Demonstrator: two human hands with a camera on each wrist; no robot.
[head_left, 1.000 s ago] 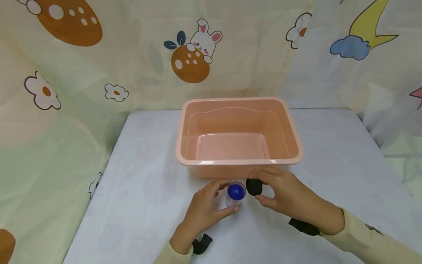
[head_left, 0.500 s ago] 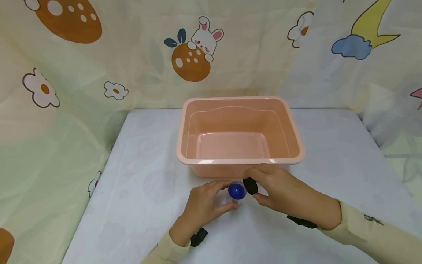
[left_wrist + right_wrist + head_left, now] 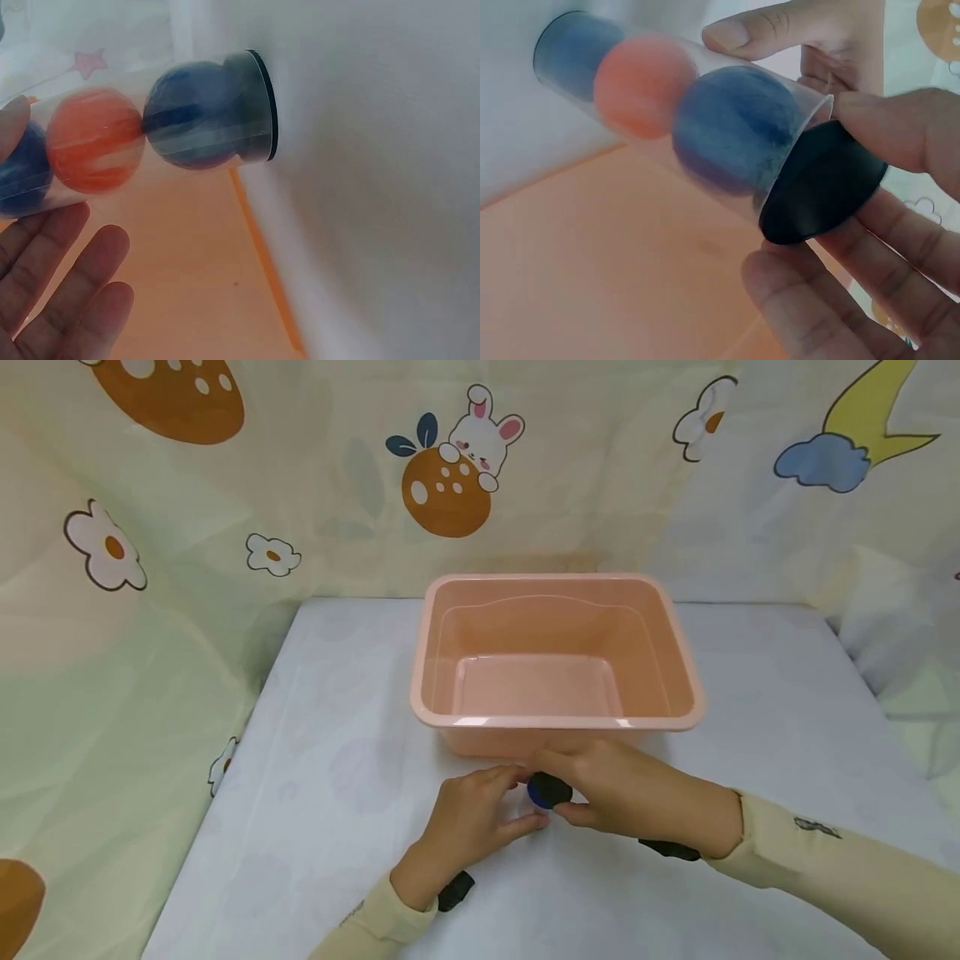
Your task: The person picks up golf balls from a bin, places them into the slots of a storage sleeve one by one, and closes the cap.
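Note:
A clear tube (image 3: 657, 150) stands on the table, with two blue balls and an orange ball (image 3: 643, 86) between them. A black cap closes its lower end. My left hand (image 3: 467, 814) holds the tube near its top, thumb on one side and fingers on the other. My right hand (image 3: 626, 787) pinches a second black cap (image 3: 829, 180) between thumb and fingers. That cap sits tilted at the tube's mouth, partly covering it. From the head view, the cap hides most of the upper blue ball.
A pink plastic basin (image 3: 558, 722) stands just behind the hands, with nothing seen inside it. White cloth covers the table (image 3: 330, 827). A cartoon-printed curtain (image 3: 322, 452) hangs behind and at the sides. Black wrist straps show under both sleeves.
My right hand has moved left, bringing the black cap from beside the tube onto its mouth. The left hand keeps its hold, and the head view has shifted slightly.

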